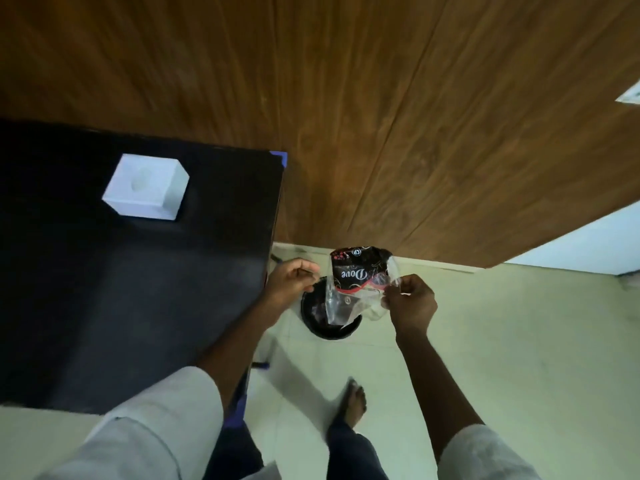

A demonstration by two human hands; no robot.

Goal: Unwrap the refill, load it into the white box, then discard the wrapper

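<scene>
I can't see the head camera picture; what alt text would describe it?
Seen from above, a person's right hand holds an empty clear plastic wrapper with dark printing over a round black bin on the pale floor. The left hand, loosely curled, holds nothing. A white box sits on the black table at left.

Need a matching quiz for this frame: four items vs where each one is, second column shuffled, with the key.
Items:
1. white box
2. wrapper
3. bin
4. left hand

Places or states:
A. on the floor, under the wrapper
B. pinched in the right hand
C. on the black table
D. loosely curled by the table's edge, holding nothing

Pairs: 1-C, 2-B, 3-A, 4-D
</scene>
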